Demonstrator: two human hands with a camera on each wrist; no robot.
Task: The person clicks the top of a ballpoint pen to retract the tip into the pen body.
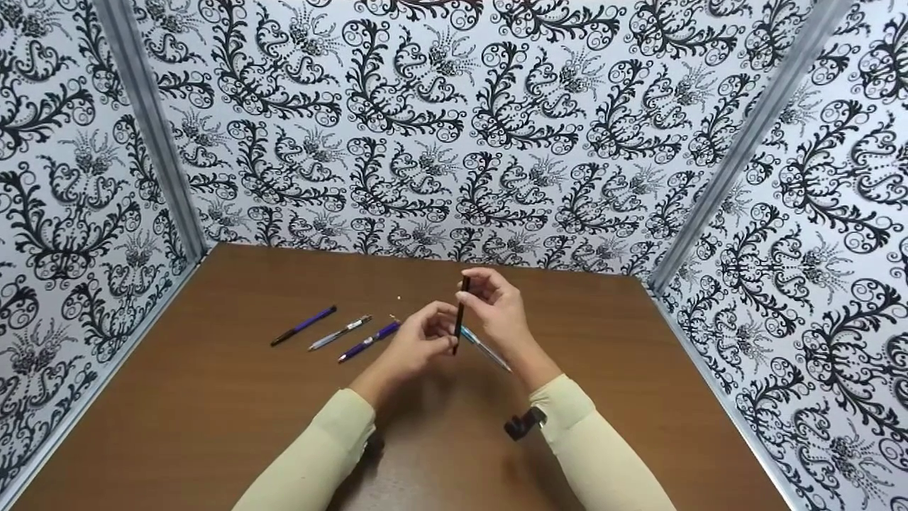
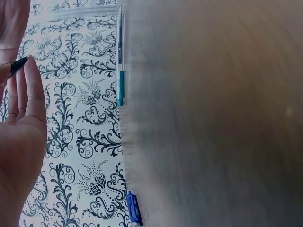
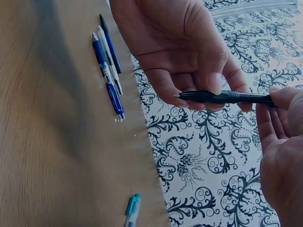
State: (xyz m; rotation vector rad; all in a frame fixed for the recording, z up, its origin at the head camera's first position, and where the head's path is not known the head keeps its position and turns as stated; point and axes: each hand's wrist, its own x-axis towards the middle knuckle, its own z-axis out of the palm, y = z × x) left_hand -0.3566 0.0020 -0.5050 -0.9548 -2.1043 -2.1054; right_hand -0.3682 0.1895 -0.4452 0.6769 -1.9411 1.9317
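Observation:
A dark slim pen [image 1: 462,305] is held up above the wooden table, steeply slanted in the head view. My left hand [image 1: 424,335] pinches its lower part between thumb and fingers. Its upper end is between the thumb and fingers of my right hand [image 1: 502,309]. The right wrist view shows the black pen [image 3: 227,97] lengthwise, its metal writing tip bare on the left hand's side. Behind the right wrist, a clear pen with a teal cap [image 1: 485,348] lies on the table, partly covered by that hand.
Left of my hands lie a blue pen with black ends [image 1: 303,326], a clear pale pen [image 1: 340,333] and a blue-purple click pen [image 1: 369,342], roughly side by side. Tiny white specks [image 3: 118,120] sit beside them. Patterned panels [image 1: 425,142] wall in the wooden table [image 1: 603,397] behind and at both sides.

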